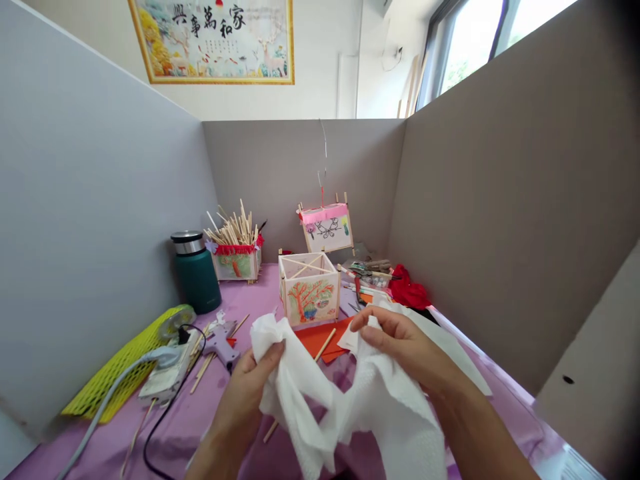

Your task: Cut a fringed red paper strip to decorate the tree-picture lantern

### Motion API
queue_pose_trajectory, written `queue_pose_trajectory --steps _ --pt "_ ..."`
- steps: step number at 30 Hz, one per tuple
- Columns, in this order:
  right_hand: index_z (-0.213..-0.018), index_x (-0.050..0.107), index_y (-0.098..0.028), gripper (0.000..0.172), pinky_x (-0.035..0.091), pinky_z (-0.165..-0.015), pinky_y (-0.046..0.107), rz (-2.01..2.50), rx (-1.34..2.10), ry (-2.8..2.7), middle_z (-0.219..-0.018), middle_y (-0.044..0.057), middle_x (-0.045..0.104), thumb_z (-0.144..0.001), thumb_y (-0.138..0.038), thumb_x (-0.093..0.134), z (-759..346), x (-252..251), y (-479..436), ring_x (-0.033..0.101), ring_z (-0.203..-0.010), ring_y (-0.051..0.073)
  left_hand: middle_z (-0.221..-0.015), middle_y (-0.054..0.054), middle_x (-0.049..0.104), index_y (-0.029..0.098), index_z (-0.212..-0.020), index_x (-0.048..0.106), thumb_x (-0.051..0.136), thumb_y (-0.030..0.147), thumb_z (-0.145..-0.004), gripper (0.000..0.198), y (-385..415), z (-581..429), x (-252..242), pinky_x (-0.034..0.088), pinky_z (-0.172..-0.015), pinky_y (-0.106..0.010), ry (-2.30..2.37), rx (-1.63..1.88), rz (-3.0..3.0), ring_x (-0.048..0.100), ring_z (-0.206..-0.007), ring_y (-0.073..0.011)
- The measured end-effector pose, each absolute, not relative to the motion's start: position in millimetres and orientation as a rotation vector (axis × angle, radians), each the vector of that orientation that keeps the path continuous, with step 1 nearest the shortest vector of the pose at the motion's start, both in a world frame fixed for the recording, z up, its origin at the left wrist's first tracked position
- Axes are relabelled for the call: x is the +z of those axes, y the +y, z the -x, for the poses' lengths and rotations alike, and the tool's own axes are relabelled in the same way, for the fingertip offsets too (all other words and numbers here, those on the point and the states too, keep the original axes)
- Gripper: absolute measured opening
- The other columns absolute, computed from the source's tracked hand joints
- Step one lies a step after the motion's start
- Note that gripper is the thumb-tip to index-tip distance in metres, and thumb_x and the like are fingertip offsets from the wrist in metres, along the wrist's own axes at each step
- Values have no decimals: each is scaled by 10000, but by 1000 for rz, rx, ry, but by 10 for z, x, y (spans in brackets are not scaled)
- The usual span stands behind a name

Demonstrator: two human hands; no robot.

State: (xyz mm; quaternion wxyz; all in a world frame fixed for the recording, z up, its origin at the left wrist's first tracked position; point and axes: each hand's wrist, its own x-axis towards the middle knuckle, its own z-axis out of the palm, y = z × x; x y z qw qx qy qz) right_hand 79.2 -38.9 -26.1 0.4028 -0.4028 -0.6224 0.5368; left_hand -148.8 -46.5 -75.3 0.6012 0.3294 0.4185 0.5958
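Step in hand looked like spreading a crumpled white sheet point(400, 413), left hand point(249, 380) and right hand point(400, 337) each pinching a part, above the near middle of the tabletop point(200, 403). Next move seemed to call for steady grips and slack eased out; painted box point(313, 303) crowded the far side, glue gun point(219, 347) the left.

Bright daylight | window point(470, 43) at my upper right glares white | right partition point(500, 200) shaded, left partition point(100, 180) paler | I see wide-angle stretch toward the edges | dark blur at right corners | center fairly sharp
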Motion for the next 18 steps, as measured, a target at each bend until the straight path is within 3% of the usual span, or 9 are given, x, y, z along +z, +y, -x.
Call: queue_pose_trajectory --steps 5,8,11,14,16,18 --pt "-868 615 -202 197 405 -598 222 845 1151 -1641 -790 -10 601 -800 -385 637 -268 -369 -431 525 -673 120 -889 -101 718 148 -1036 670 840 285 -536 546 -633 1144 -805 519 -698 -336 774 1153 -1064 659 -844 -294" --pt "-914 620 -199 233 417 -632 241 828 909 -1576 -745 -7 590 -824 -414 611 13 -483 -462 528 -685 131 -963 -101 710 156 -1036 671 802 211 -543 514 -685 1013 -911 510 -756 -369 731 1017 -1155 634 -917 -313" --pt "-943 616 -195 273 424 -644 246 849 755 -1603 -772 7 608 -872 -449 545 -1 -559 -390 531 -677 130 -885 -76 715 164 -945 695 736 130 -568 380 -681 965 -978 503 -738 -346 851 995 -1223 639 -847 -280" --pt "-938 605 -193 286 430 -686 262 1080 510 -1641 -849 29 627 -898 -453 490 -359 -607 -127 557 -723 148 -684 -42 674 161 -756 689 718 111 -575 190 -648 986 -1005 484 -623 -296 930 980 -1164 625 -666 -221" --pt "-991 604 -179 288 418 -767 311 1459 149 -1615 -972 77 623 -879 -430 517 -713 -656 127 568 -852 202 -588 -22 624 151 -717 671 739 187 -605 136 -615 1038 -1022 469 -572 -287 931 961 -998 601 -571 -193" --pt "-1106 579 -129 389 380 -863 377 1867 -120 -1559 -1109 171 588 -848 -420 569 -1053 -735 377 521 -1050 298 -576 -17 622 148 -794 683 752 239 -634 196 -580 1099 -1042 473 -572 -292 907 1009 -861 603 -549 -189"
